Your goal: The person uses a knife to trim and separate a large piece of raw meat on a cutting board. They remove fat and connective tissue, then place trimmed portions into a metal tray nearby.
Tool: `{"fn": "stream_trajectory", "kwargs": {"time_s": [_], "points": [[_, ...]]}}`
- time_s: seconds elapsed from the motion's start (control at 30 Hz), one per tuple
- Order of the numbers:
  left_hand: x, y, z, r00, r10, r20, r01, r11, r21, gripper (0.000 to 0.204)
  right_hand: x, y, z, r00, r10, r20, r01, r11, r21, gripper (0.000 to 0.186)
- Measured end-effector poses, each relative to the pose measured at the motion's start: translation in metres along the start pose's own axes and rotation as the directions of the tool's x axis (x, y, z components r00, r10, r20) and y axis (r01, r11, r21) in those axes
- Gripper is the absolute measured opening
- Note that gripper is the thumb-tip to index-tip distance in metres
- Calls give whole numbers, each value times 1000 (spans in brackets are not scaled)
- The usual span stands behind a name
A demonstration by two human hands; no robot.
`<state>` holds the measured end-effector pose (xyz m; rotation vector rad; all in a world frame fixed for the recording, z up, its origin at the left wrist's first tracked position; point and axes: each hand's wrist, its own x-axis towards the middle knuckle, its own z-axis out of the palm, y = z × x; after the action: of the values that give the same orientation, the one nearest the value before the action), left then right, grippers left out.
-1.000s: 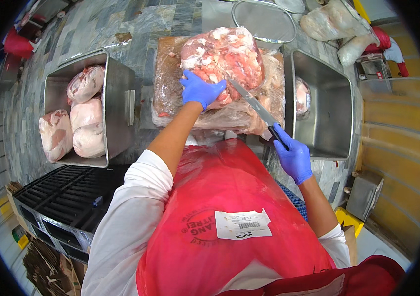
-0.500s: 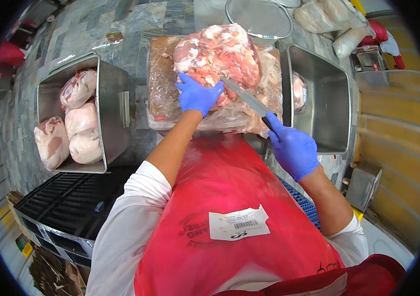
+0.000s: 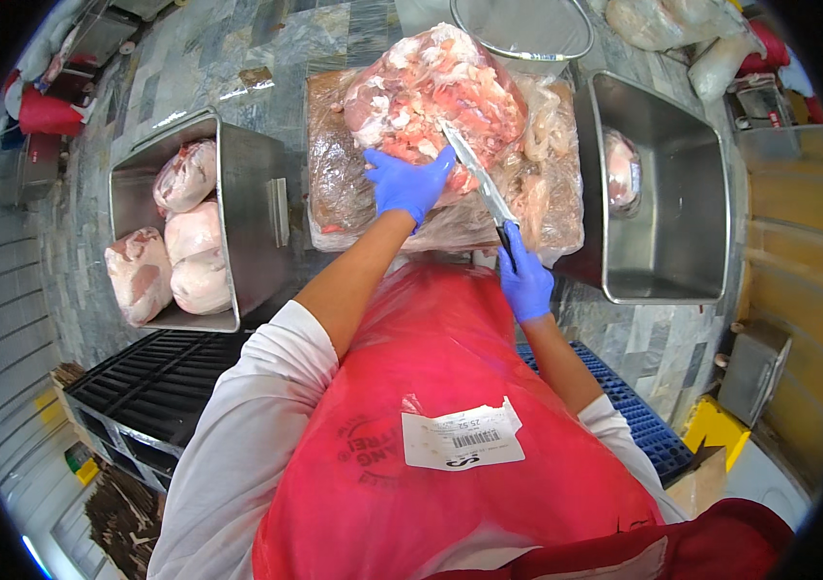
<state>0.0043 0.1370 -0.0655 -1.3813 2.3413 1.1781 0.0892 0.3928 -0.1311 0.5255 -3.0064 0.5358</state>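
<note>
Raw meat (image 3: 431, 92) lay against the open left hand (image 3: 409, 184); the right hand (image 3: 527, 282) gripped the knife (image 3: 483, 181), which, I judged, could slip into the left if the meat rolled.

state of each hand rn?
Left hand: open, resting on the meat.
Right hand: closed, holding the knife by its black handle.

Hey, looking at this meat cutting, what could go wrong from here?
The knife lies close beside the left hand, so a slip of the right hand could cut through the glove.
The meat sits on plastic, which might let it slide under pressure.
The blade could also nick that plastic if it goes too low.
</note>
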Motion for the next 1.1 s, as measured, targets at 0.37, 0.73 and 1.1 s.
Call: {"fn": "stream_trajectory", "kwargs": {"time_s": [0.37,0.73,1.1], "points": [[29,-15,2,993,112,22,-111,994,-24,154,-25,12,-47,926,284,248,-376,649,661,45],[23,-11,-2,994,79,79,-80,997,10,161,-7,-7,-106,998,22,62,-25,999,43,53],[28,-14,-5,989,114,91,-107,992,-73,160,40,33,-40,992,-112,63,108,992,65,55]]}}
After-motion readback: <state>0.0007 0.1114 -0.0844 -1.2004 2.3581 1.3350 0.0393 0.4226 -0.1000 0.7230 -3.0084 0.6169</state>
